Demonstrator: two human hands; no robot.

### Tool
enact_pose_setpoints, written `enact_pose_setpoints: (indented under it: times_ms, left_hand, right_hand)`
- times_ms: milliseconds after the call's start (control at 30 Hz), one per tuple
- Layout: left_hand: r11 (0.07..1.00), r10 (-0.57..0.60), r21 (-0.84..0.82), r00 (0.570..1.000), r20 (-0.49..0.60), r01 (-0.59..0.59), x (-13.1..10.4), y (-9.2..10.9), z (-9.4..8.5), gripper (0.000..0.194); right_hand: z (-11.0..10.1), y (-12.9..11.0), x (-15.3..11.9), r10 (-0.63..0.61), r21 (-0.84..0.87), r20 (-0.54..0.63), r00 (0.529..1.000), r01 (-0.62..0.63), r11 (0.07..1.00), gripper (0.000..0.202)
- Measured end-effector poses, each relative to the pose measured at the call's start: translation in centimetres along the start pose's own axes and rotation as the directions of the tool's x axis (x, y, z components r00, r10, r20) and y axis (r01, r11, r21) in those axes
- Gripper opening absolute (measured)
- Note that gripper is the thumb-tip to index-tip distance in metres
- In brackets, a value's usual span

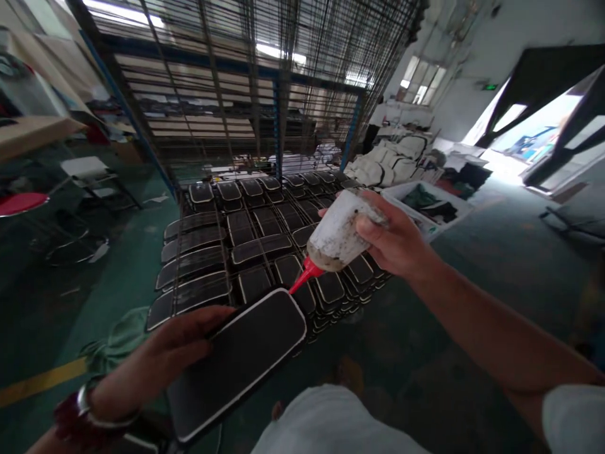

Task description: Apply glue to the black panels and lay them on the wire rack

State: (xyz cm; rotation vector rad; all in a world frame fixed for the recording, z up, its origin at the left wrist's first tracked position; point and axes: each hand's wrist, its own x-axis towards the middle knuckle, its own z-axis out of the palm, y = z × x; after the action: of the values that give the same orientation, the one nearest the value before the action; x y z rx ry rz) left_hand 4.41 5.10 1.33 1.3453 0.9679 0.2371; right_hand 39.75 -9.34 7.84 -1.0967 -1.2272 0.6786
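My left hand (pixel 182 337) grips the left edge of a long black panel (pixel 248 353) with rounded corners, tilted in front of me. A white line runs along the panel's rim. In my right hand (pixel 387 236) is a stained white squeeze bottle (pixel 338 230), tipped nose down. Its red nozzle (pixel 306 274) meets the white line at the panel's far edge, near the upper corner. Fingers of the right hand wrap round the bottle, the thumb pressing its near side.
Beyond the panel, many similar black panels (pixel 255 249) lie in rows on a wire rack (pixel 278 120). A white bin (pixel 451 221) with dark cloth and piled white bundles (pixel 392 161) stand right. Green cloth (pixel 125 340) lies on the floor; a red stool (pixel 23 203) is left.
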Motion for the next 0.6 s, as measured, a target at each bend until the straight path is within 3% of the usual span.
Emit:
enact_pose_setpoints:
  times_ms: [200,600]
  left_hand:
    - [0.999,0.036,0.018,0.999,0.037,-0.037,2.4,-0.1,1.2,0.045]
    - [1.0,0.017,0.002,0.999,0.033,-0.017,3.8,1.0,2.3,0.045]
  right_hand:
    - [-1.5,-0.4,0.6,-0.006,-0.057,0.112,0.994,0.012,0.998,0.059]
    - [-1.8,-0.4,1.6,0.098,0.095,0.092,0.991,-0.107,0.99,0.068]
